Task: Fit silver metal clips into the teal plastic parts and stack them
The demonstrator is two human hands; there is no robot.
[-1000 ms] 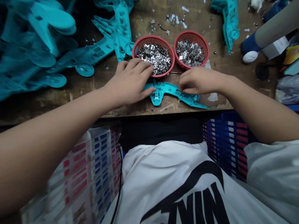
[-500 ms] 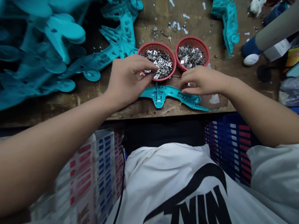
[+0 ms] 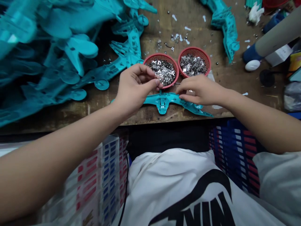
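Left hand (image 3: 136,86) raised off the bench, thumb and forefinger pinched together just over the rim of a red basket (image 3: 162,55) – any clip between the fingertips too small to tell. Other fingers curled loosely, well clear of the heap of metal clips (image 3: 162,70). Right hand (image 3: 199,89) cupped, fingertips (image 3: 181,91) down on the arm of a teal part (image 3: 162,102), though whether gripping or only steadying, impossible to tell.

The part flat on the wooden bench (image 3: 160,18), right at the front edge, just below the basket and between both hands. A good working layout: one hand pinching, the other keeping the part from shifting, and the clips within a short reach. A second red basket (image 3: 194,49) of clips just beside the first. Teal parts (image 3: 58,62) heaped to the left, plastic crates (image 3: 235,147) below the bench – nothing crowding the hands.
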